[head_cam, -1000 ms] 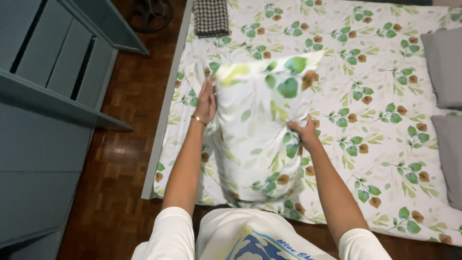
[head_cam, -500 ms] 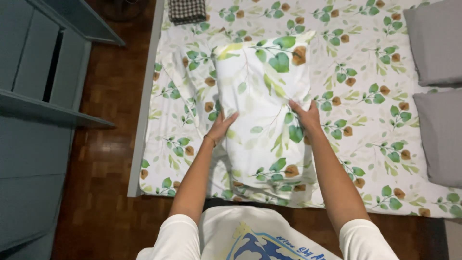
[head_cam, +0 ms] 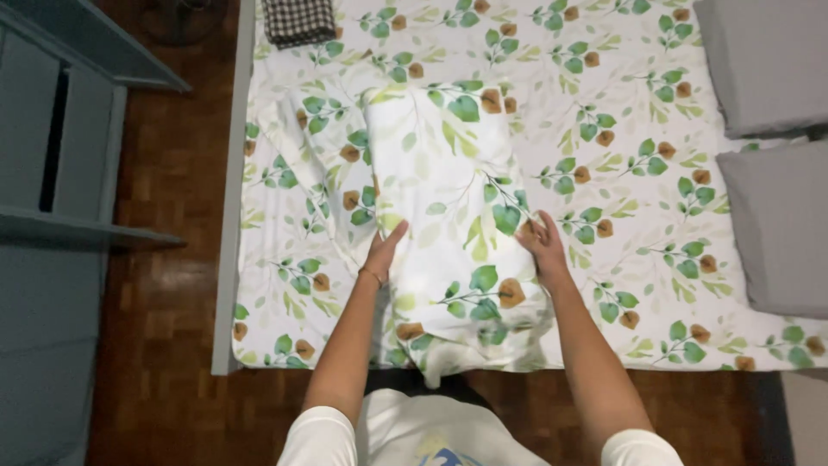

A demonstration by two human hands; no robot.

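Observation:
A pillow in a white leaf-print case point(head_cam: 448, 207) lies on the bed, long side running away from me. My left hand point(head_cam: 383, 250) presses flat against its left edge, and my right hand point(head_cam: 540, 243) grips its right edge, fingers curled on the fabric. The case's loose end bunches at the near mattress edge. The bed sheet point(head_cam: 638, 173) has the same green and brown leaf print. A second piece of the same fabric point(head_cam: 315, 164) lies crumpled just left of the pillow.
Two grey pillows point(head_cam: 772, 147) lie at the right side of the bed. A checked folded cloth point(head_cam: 299, 19) sits at the far left corner. A grey-blue shelf unit point(head_cam: 60, 173) stands left, over wooden parquet floor point(head_cam: 172, 259).
The pillow, held up off the bed a second ago, has been lowered flat onto the sheet. Both hands slid down to its sides.

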